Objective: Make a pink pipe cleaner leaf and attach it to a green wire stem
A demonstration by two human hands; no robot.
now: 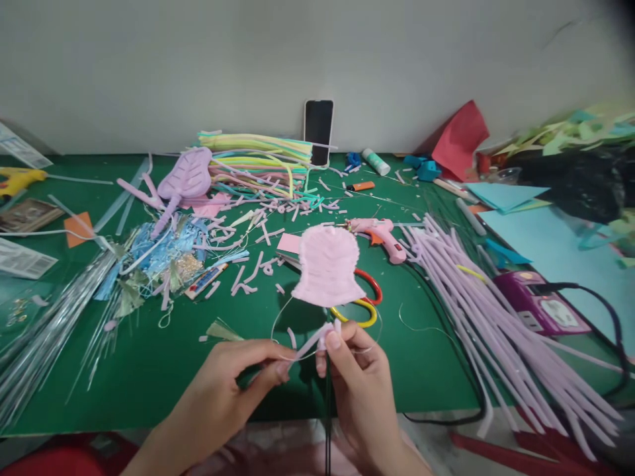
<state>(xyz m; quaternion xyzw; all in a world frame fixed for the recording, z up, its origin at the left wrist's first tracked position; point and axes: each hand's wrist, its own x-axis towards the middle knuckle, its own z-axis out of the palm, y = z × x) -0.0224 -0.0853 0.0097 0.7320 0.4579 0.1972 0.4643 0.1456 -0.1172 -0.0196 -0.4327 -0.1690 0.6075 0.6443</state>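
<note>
My left hand (233,380) pinches the free end of a pale lilac pipe cleaner (308,343); a thin wire runs by its fingertips. The pipe cleaner's other end meets my right hand (366,373), whose thumb and fingers close round the top of dark stem wires (328,430). Lilac fuzz wraps the stem there, partly hidden by the fingers. Just above stands a pink, fuzzy, bell-shaped piece (328,266) with ridges across it; its join to the stem is hard to make out. Behind it lie scissors (370,318) with red and yellow handles.
A pink glue gun (380,237) lies behind. Lilac pipe cleaners (476,297) spread on the right near a purple box with a cord (538,304). A lilac leaf shape (186,173), silver strands (59,337) and scraps are left. A phone (318,129) leans against the wall.
</note>
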